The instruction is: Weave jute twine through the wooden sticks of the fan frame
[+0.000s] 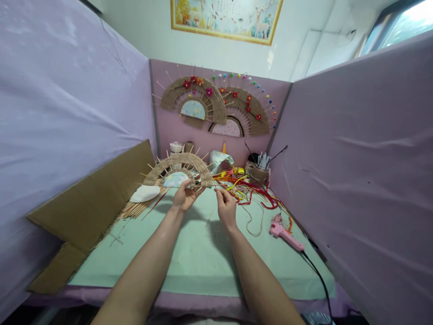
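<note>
My left hand grips the lower right part of a half-round woven fan, raised above the table. Tan twine is wound in an arch over thin wooden sticks whose tips poke out around the rim, and a pale blue patterned half-disc fills its centre. Just right of the fan's lower right corner, my right hand is closed in a pinch. Twine seems to run between its fingertips and the fan's edge. A loose length of twine curls on the table to the right of that hand.
A pink glue gun lies at right, its black cord trailing over the front edge. Red and yellow pipe cleaners are heaped behind my right hand. Thin sticks, a white oval piece and cardboard occupy the left. Two decorated fans hang behind.
</note>
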Action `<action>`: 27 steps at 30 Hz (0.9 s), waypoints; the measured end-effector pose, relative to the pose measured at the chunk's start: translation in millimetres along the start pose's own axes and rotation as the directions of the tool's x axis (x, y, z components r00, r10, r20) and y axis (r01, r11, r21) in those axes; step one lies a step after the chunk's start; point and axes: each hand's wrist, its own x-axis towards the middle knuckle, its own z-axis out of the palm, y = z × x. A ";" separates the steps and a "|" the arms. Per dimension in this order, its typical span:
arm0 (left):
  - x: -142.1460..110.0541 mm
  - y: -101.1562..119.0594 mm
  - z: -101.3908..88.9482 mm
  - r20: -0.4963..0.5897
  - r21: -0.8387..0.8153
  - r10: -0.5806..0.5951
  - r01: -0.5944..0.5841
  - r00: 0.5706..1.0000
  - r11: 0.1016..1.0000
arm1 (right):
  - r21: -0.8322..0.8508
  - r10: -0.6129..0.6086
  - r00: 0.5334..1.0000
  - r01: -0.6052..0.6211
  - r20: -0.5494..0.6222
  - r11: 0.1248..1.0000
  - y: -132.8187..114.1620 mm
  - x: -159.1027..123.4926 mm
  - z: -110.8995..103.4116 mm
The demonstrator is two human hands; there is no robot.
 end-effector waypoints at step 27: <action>-1.6 13.7 -4.6 -0.084 0.266 0.016 0.007 0.996 0.964 | -0.173 -0.029 0.976 0.067 0.214 0.983 3.3 10.2 -14.8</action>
